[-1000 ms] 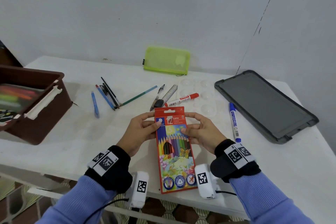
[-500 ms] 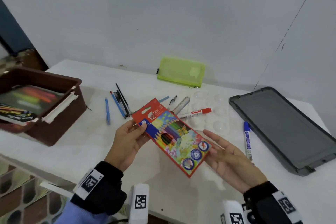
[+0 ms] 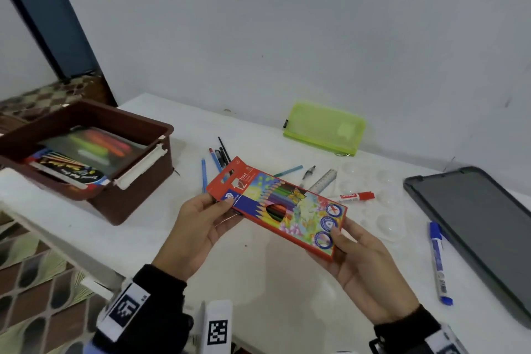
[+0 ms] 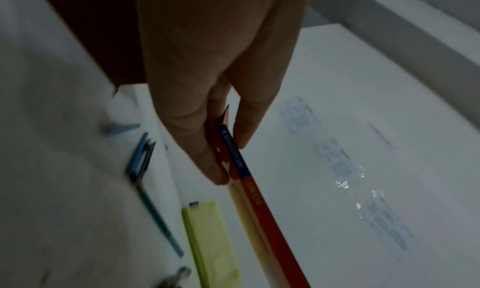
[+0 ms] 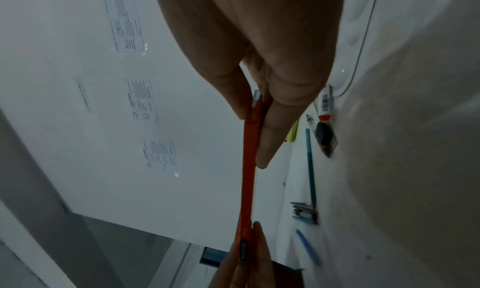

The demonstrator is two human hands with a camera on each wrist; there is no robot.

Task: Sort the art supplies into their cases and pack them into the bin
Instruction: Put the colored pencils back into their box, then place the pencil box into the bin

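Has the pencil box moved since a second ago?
Yes. The pencil box was upright below the red marker; now it is tilted, its top toward the bin, held by left hand and right hand.

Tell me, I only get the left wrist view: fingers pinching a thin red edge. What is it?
Observer: A flat box of coloured pencils, butterfly printed on its face.
Operator: Is the other hand on it?
Observer: Yes, the right hand holds its other end, thumb on top.
Operator: Where will it go?
Observer: Probably the brown bin at the left; it already holds other packs.
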